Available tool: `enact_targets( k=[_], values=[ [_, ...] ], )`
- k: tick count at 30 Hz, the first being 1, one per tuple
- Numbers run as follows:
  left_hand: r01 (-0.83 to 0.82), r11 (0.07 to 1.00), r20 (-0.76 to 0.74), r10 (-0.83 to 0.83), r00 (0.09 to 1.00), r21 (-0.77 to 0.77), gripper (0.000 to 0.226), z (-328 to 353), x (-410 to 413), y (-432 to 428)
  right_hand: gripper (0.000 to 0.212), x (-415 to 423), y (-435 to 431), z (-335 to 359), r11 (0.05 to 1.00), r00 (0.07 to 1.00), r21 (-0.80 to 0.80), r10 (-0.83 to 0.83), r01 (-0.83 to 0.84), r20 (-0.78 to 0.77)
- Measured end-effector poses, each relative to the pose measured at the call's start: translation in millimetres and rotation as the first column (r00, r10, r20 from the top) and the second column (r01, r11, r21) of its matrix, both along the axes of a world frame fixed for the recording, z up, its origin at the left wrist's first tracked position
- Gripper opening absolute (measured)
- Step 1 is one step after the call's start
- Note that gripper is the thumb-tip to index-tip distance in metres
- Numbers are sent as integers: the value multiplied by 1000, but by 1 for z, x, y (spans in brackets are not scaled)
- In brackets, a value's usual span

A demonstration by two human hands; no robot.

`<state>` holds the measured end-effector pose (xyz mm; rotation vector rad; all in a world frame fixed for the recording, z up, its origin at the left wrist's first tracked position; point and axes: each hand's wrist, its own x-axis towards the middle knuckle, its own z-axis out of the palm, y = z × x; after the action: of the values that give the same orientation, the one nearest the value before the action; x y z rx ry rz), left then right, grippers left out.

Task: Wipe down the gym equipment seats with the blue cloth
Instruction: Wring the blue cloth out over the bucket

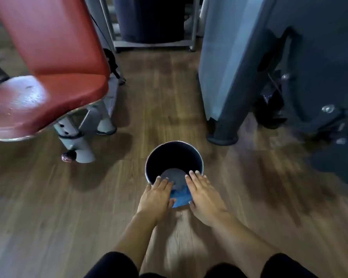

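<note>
1. Position of the task items. The blue cloth (180, 198) lies at 6 o'clock from the frame centre, draped over the near rim of a dark bucket (174, 157) that stands on the wood-pattern floor (48, 197). The red seat (48, 93) is at 10 o'clock, well apart from the cloth, with its red backrest (48, 31) rising above it. Pale patches show on the seat surface (sheen or residue: cannot tell).

2. Hand state. The left hand (157, 195) sits at the cloth's 9 o'clock edge and the right hand (204, 194) at its 3 o'clock edge. Both are palm down, fingers straight and close together, fingertips reaching over the bucket rim. Each hand touches the cloth. Whether either thumb clamps the fabric cannot be told, since the thumbs are largely hidden.

3. Surroundings. A grey shrouded machine (249, 57) stands at 2 o'clock. A metal frame (153, 44) around a dark block is at 12 o'clock. Motion blur softens all edges.
</note>
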<state>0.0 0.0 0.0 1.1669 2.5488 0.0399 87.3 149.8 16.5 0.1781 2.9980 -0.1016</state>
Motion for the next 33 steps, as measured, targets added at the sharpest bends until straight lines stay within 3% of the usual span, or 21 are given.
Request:
enact_targets(
  k=[4,8,12,15,17,21,24,26,30,33],
  values=[
    [119,990,-114,-127,985,-78,62,-61,-11,5,74,-6,6,-58,997,997,-45,57,-55,45],
    [191,981,-257,-196,946,-46,67,-99,-17,3,75,-10,5,-93,998,992,-9,68,-67,107],
    [253,967,-324,-227,918,39,68,-114,-27,3,72,-16,6,-110,997,999,49,51,-52,3],
    [290,954,-354,-244,903,80,50,-113,-35,4,51,-26,12,-118,994,997,90,63,-59,-44],
    [307,946,-341,-257,905,102,44,-111,-37,2,40,-29,12,-119,991,996,117,78,-71,-53],
    [367,921,-313,-314,896,127,52,-111,-41,-1,38,-28,9,-115,989,995,115,94,-89,-37],
    [370,917,-240,-330,913,147,51,-109,-48,-2,42,-27,14,-110,990,991,94,94,-103,98],
    [355,919,-165,-329,930,169,42,-102,-48,-2,44,-27,21,-109,988,983,62,136,-144,126],
    [276,935,-9,-281,960,223,32,-91,-51,-1,22,-30,29,-86,980,973,-94,185,-173,138],
    [212,942,24,-226,974,260,31,-79,-56,1,22,-37,35,-68,976,975,-113,197,-185,100]
  ],
)
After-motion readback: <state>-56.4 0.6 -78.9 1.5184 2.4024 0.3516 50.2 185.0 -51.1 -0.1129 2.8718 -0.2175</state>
